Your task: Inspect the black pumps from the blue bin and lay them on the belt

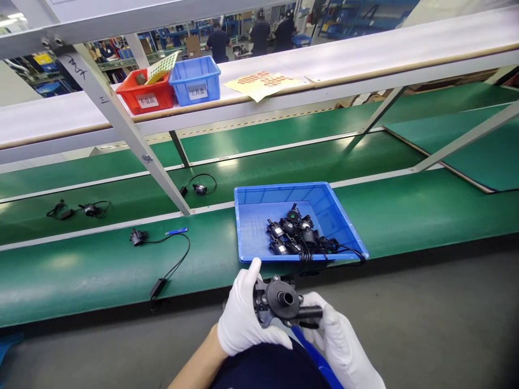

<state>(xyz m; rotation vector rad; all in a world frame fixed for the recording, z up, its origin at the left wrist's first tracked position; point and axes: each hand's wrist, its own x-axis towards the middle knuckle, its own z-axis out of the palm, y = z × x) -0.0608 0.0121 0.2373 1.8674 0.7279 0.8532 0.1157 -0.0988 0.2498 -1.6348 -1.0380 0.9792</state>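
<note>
Pump (278, 307) is resting in the cupped left hand (241, 313), right hand (335, 332) gripping its pipe (308, 312); a loosening grip risks dropping it.

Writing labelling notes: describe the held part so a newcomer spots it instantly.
Find the big blue bin on the green bench. Just below it in the picture, between white-gloved left hand and right hand, is a black part with an open round port. Unlike the piled parts inside the bin, this one is in the hands.
</note>
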